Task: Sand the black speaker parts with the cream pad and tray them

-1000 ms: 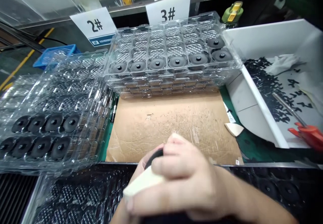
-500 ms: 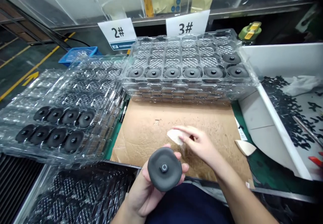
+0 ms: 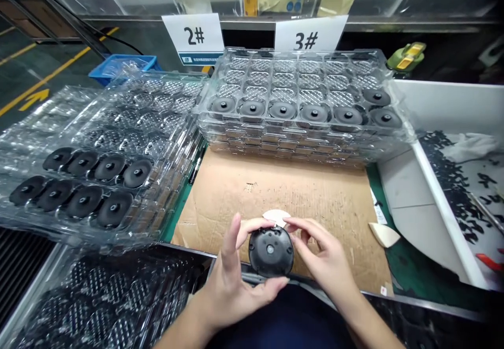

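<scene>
My left hand (image 3: 232,281) grips a round black disc (image 3: 271,252) with a small centre hole, thumb below it and fingers curled over its top edge, index finger raised. My right hand (image 3: 325,254) touches the disc's right upper edge with its fingertips. A small white wedge-shaped sponge (image 3: 275,216) lies on the brown cardboard sheet (image 3: 283,191) just beyond the disc. Both hands hover over the cardboard's near edge.
A stack of clear blister trays (image 3: 303,134) under the 3# sign (image 3: 311,36) holds a row of black discs. Another tray stack (image 3: 94,170) at left, by the 2# sign (image 3: 195,36), holds more discs. A white bin (image 3: 437,181) with black parts stands right. A second white wedge (image 3: 384,233) lies nearby.
My right hand has put the white sponge down on the cardboard and come back to the disc. My left hand has turned the disc and now holds it lower, between both hands.
</scene>
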The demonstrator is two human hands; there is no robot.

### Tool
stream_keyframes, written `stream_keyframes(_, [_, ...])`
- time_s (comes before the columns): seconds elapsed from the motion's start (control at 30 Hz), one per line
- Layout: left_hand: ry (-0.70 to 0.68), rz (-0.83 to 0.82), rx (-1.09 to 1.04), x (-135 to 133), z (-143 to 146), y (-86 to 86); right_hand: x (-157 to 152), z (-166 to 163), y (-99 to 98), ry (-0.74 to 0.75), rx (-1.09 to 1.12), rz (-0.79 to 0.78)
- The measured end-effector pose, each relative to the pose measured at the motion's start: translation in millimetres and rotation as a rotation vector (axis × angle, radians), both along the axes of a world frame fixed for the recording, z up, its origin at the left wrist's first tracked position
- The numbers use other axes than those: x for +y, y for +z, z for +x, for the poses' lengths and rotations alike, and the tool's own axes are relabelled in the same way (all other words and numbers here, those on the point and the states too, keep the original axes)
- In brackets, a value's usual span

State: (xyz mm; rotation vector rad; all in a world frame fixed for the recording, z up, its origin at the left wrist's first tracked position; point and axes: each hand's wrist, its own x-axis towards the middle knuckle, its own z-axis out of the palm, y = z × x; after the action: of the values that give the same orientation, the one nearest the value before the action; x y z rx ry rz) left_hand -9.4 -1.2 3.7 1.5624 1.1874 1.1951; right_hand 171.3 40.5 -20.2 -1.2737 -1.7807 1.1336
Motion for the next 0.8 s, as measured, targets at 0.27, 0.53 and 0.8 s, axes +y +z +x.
stream_keyframes(0.27, [-0.033, -0.099, -0.011, -6, -11, 2.7, -4, -2, 41.8, 0.238, 0.260, -0.280])
stream_keyframes(0.53, [-0.203, -0.378, -0.261, -14, -11, 4.1, 9, -4, 57.0, 0.510, 0.482, -0.717])
stream_keyframes(0.8, [-0.246, -0.414, -0.260, -16, -4, 5.4, -4, 4, 54.9, 0.427, 0.551, -0.782])
